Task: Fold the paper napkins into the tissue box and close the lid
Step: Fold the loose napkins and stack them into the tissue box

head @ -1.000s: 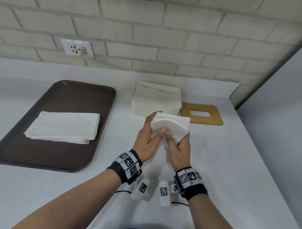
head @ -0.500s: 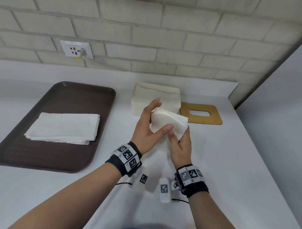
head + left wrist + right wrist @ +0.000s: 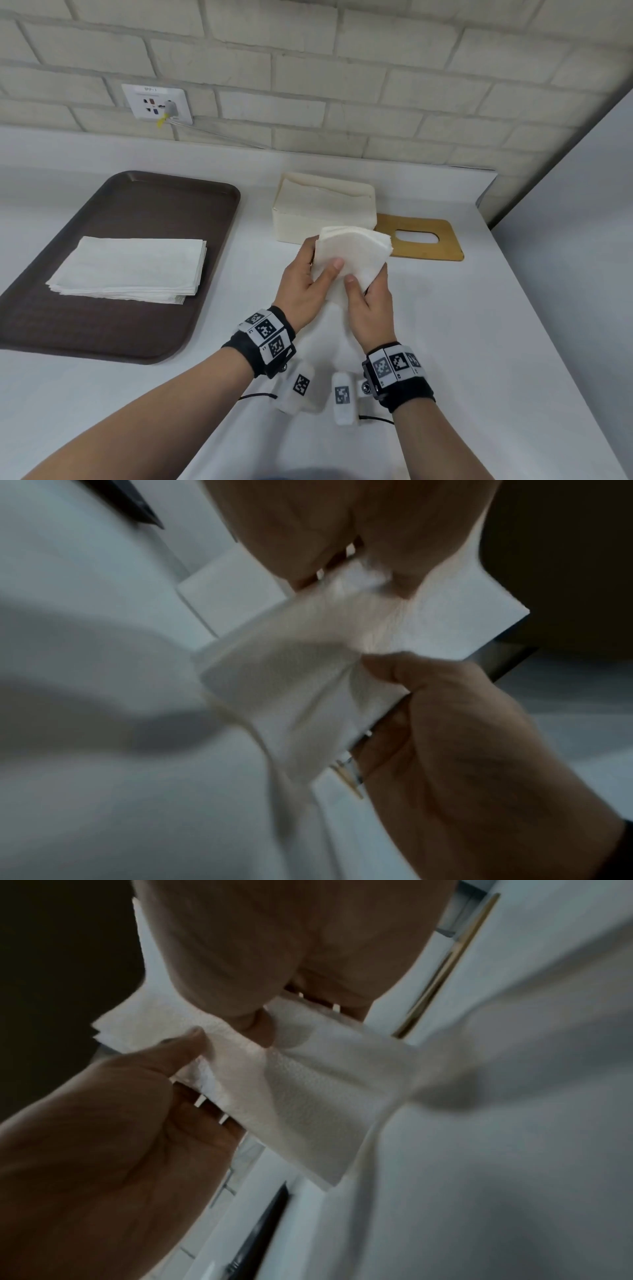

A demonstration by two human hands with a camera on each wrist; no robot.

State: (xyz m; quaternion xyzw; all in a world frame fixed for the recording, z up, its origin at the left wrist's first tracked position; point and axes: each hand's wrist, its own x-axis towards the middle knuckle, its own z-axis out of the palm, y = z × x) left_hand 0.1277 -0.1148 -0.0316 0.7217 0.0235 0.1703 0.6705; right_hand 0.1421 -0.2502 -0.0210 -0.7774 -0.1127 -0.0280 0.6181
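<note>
**Napkins folded in hand, box open, lid off**

Head view: I have a folded wad of napkins (image 3: 349, 253) held up over the counter (image 3: 445, 342), just in front of the tissue box (image 3: 322, 209). My left hand (image 3: 305, 284) is curled around its left side, thumb across the front; my right hand (image 3: 368, 301) pinches the lower right edge. The box looks partly filled with white paper already. Its wooden lid (image 3: 421, 240) lies flat to the right of it, slot up, so closing is not yet done. A larger napkin stack (image 3: 130, 270) waits on the brown tray (image 3: 144, 205), so I judge several rounds remain.

Left wrist view: blurred; my right thumb (image 3: 387, 666) presses the paper against fingers behind.

Right wrist view: both thumbs meet on the fold; lid edge visible beyond.
</note>
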